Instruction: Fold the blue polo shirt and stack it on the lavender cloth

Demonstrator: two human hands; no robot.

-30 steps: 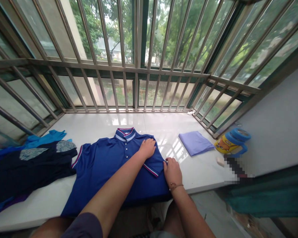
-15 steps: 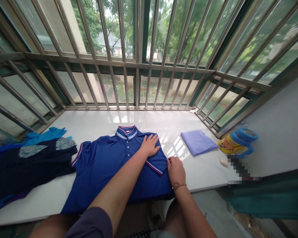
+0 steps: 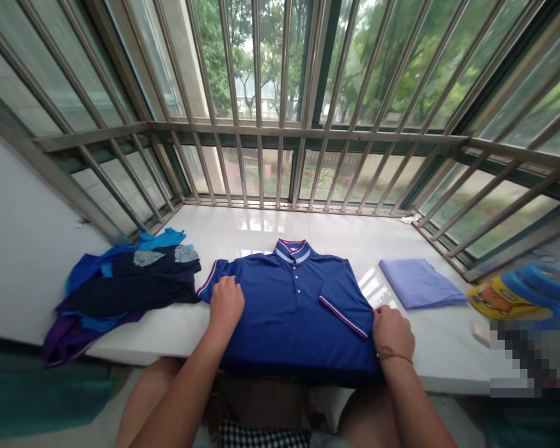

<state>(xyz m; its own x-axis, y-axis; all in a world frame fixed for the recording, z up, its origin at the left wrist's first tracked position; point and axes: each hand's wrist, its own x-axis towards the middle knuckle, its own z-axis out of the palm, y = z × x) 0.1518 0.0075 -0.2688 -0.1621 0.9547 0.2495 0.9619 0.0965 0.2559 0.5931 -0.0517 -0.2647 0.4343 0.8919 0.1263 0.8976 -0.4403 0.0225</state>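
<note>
A navy blue polo shirt (image 3: 275, 311) lies spread on the white ledge, its buttoned collar facing the window. The sleeve on the right lies across the body, and its red-and-white trim slants downward. My left hand (image 3: 228, 302) is at the base of the left sleeve with its fingers curled together on the fabric. At the shirt's right edge, beside the sleeve cuff, my right hand (image 3: 392, 330) pinches the cloth between thumb and fingers. The shirt's lower part reaches the ledge's front edge, in shadow.
On the left sits a heap of dark and blue clothes (image 3: 144, 280). A folded lavender cloth (image 3: 420, 283) lies to the right, near a yellow and blue jug (image 3: 522, 292). Metal bars (image 3: 261, 130) line the window behind the white ledge (image 3: 252, 224).
My left hand has left the right shoulder and moved across to the left sleeve, its fingers now curled. My right hand keeps its pinch at the right edge. The view has turned left.
</note>
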